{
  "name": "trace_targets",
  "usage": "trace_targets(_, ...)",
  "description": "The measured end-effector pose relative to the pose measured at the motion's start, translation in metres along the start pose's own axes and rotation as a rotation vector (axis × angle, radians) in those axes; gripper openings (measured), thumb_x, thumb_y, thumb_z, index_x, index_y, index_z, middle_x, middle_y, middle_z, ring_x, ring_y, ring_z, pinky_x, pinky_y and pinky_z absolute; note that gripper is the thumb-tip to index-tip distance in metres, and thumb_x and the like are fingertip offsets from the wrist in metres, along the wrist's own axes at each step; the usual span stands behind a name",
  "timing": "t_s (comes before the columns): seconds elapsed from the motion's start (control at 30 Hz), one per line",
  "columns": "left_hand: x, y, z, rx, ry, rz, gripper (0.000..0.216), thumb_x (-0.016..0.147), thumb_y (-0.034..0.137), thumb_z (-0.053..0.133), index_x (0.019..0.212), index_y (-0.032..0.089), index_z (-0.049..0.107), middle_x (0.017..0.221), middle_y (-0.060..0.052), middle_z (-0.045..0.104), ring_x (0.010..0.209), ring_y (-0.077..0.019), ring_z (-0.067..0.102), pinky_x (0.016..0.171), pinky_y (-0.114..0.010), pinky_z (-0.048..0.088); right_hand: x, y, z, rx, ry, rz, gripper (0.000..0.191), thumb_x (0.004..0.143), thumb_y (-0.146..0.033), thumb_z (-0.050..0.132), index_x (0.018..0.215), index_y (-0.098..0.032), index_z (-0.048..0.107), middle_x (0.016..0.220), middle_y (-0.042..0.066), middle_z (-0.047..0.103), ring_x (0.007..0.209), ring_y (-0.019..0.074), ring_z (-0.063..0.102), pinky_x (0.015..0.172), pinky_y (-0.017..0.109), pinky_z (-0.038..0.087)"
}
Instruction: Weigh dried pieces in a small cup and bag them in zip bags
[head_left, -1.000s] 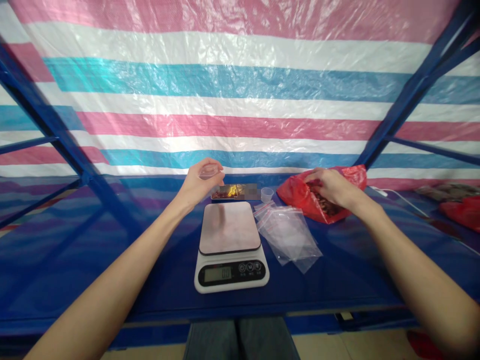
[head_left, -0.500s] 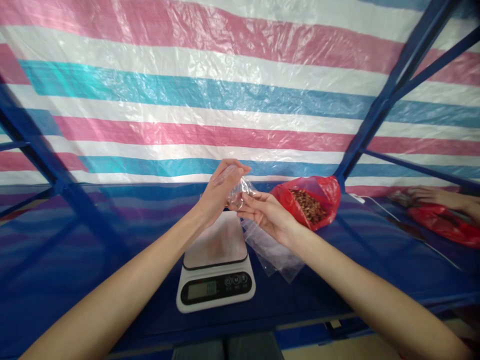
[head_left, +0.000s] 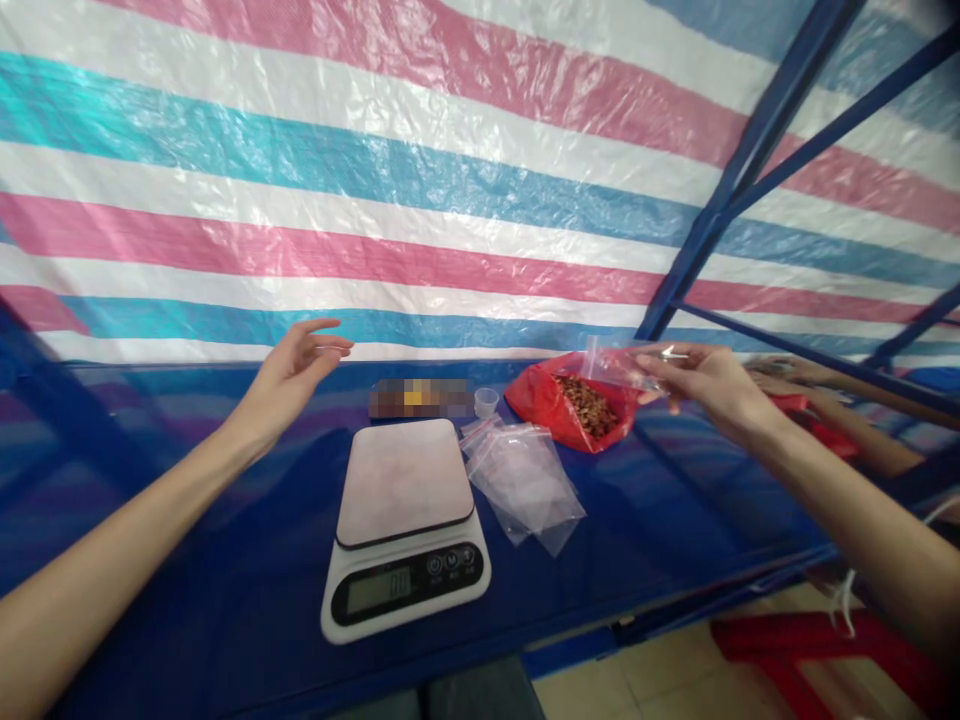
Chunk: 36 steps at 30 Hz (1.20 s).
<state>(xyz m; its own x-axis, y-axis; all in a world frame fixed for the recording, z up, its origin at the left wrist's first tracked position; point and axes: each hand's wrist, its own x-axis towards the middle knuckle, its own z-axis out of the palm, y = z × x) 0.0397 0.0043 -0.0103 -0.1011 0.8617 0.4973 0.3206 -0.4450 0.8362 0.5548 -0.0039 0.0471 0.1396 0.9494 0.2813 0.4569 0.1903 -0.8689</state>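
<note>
My right hand (head_left: pixel 701 385) pinches a small clear plastic bag (head_left: pixel 615 362), which stretches out to the left above an open red plastic bag (head_left: pixel 536 395). Small brown dried pieces (head_left: pixel 589 410) lie inside the red bag. Off to the left, my left hand (head_left: pixel 292 375) hangs in the air with curved fingers apart and nothing in it. Between the two hands a white kitchen scale (head_left: pixel 405 485) stands on the blue table, its plate bare and its display reading 0.0. Several flat clear zip bags (head_left: pixel 525 480) overlap to the right of the scale.
Behind the scale lie a dark flat object (head_left: pixel 386 402), partly blurred out, and a small clear cup (head_left: pixel 486 402). Another person's arms (head_left: pixel 855 410) are at the right beside more red plastic. Blue metal frame bars (head_left: pixel 720 215) rise there. A red stool (head_left: pixel 787 650) stands below.
My hands, together on the clear bag before, have parted. The right carried it rightward over the red bag; the left let go and moved left. The view has turned rightward.
</note>
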Motion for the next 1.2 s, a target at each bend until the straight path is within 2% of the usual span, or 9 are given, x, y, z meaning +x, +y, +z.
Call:
trace_targets(0.07,0.003,-0.01,-0.003,0.031,0.043,-0.001,0.055,0.087,0.05,0.071,0.134,0.024,0.057,0.116,-0.01,0.074,0.114,-0.0296,0.07,0.105,-0.051,0.054,0.007,-0.001,-0.01,-0.206,-0.08,-0.042,0.053,0.073,-0.06,0.089,0.102,-0.017,0.079,0.077,0.01,0.078,0.053,0.0242,0.073,0.033,0.025,0.038)
trace_targets(0.17,0.005,-0.019,-0.002,0.066,0.02,0.015,0.058,0.083,0.05,0.073,0.132,0.023,0.056,0.114,-0.011,0.073,0.109,-0.0307,0.07,0.101,-0.054,0.054,0.017,-0.009,-0.011,-0.392,-0.19,-0.113,0.05,0.079,-0.062,0.08,0.098,-0.015,0.079,0.073,0.008,0.077,0.046,0.0205,0.069,0.04,0.027,0.042)
trace_targets(0.43,-0.001,-0.025,0.002,0.125,-0.064,0.046,0.061,0.081,0.05,0.07,0.133,0.024,0.053,0.114,-0.011,0.071,0.112,-0.0334,0.069,0.097,-0.053,0.055,0.044,-0.032,0.007,-0.548,-0.376,-0.174,0.041,0.083,-0.052,0.077,0.101,-0.015,0.08,0.065,0.005,0.073,0.047,0.0178,0.061,0.045,0.029,0.044)
trace_targets(0.6,-0.001,-0.023,-0.001,0.154,-0.058,0.058,0.059,0.082,0.048,0.068,0.133,0.025,0.052,0.113,-0.01,0.07,0.115,-0.0323,0.069,0.1,-0.052,0.054,0.053,-0.044,0.024,-0.663,-0.382,-0.297,0.031,0.08,-0.04,0.075,0.093,-0.013,0.082,0.073,0.008,0.076,0.059,0.0204,0.066,0.055,0.031,0.047)
trace_targets(0.83,-0.001,-0.022,0.0,0.158,-0.067,0.077,0.057,0.083,0.043,0.067,0.134,0.024,0.051,0.113,-0.01,0.07,0.115,-0.0312,0.069,0.099,-0.051,0.055,0.054,-0.044,0.033,-0.725,-0.421,-0.289,0.024,0.085,-0.033,0.064,0.077,-0.015,0.078,0.068,0.007,0.075,0.059,0.0204,0.065,0.056,0.03,0.044)
trace_targets(0.97,-0.002,-0.02,0.001,0.155,-0.073,0.086,0.057,0.084,0.042,0.066,0.135,0.023,0.051,0.113,-0.01,0.07,0.114,-0.0307,0.069,0.099,-0.051,0.054,0.06,-0.03,0.035,-0.712,-0.391,-0.321,0.021,0.08,-0.035,0.072,0.082,-0.016,0.08,0.077,0.007,0.079,0.067,0.0218,0.068,0.06,0.03,0.048)
trace_targets(1.07,-0.002,-0.02,0.001,0.146,-0.079,0.094,0.055,0.085,0.041,0.065,0.135,0.023,0.051,0.113,-0.01,0.069,0.114,-0.03,0.068,0.099,-0.051,0.053,0.06,-0.02,0.041,-0.625,-0.395,-0.28,0.03,0.079,-0.044,0.078,0.092,-0.017,0.083,0.08,0.008,0.08,0.07,0.0231,0.071,0.061,0.03,0.05)
trace_targets(1.13,-0.003,-0.02,0.001,0.141,-0.084,0.095,0.054,0.085,0.04,0.065,0.134,0.023,0.051,0.113,-0.01,0.069,0.113,-0.0293,0.068,0.098,-0.05,0.053,0.057,-0.015,0.046,-0.574,-0.41,-0.259,0.035,0.082,-0.05,0.076,0.088,-0.017,0.083,0.076,0.008,0.079,0.068,0.0232,0.07,0.06,0.03,0.05)
trace_targets(1.2,-0.003,-0.021,0.001,0.14,-0.085,0.09,0.055,0.084,0.041,0.066,0.134,0.023,0.051,0.112,-0.01,0.07,0.112,-0.029,0.068,0.096,-0.048,0.053,0.054,-0.011,0.049,-0.553,-0.354,-0.272,0.035,0.082,-0.051,0.074,0.078,-0.017,0.082,0.072,0.008,0.078,0.066,0.0228,0.068,0.059,0.031,0.049)
